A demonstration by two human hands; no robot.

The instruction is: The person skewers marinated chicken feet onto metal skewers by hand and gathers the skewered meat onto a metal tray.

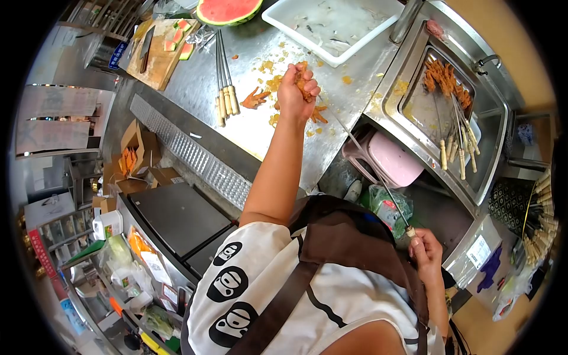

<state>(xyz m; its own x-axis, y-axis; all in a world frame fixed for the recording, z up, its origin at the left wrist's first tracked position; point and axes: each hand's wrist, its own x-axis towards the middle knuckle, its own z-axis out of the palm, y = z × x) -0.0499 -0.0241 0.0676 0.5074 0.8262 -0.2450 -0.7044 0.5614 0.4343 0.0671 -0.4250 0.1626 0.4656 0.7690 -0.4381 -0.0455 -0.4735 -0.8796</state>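
Left hand: the left hand (294, 93) is closing its fingers around a chicken foot (300, 81) above the desk (195, 77).
Right hand: the right hand (426, 248) is pinching the wooden handle of a skewer (378, 171), low beside the apron.
Skewer: its long axis is running slantwise, handle at the lower right, rod pointing up and left towards the left hand; whether the tip is piercing the foot, I cannot tell.
Tray: loaded skewers (445, 80) are lying in the tray (423, 112) at the right, feet at the far end, handles pointing towards the person; this share is seemingly done.
Desk: a loose foot (255, 99) is lying left of the left hand, toes pointing outward, and orange toes are showing just below that hand, perhaps of a second foot.
Bare skewers: several bare skewers (227, 102) are lying further left, rods pointing away, handles nearer the person; these are seemingly remaining, with the loose foot.
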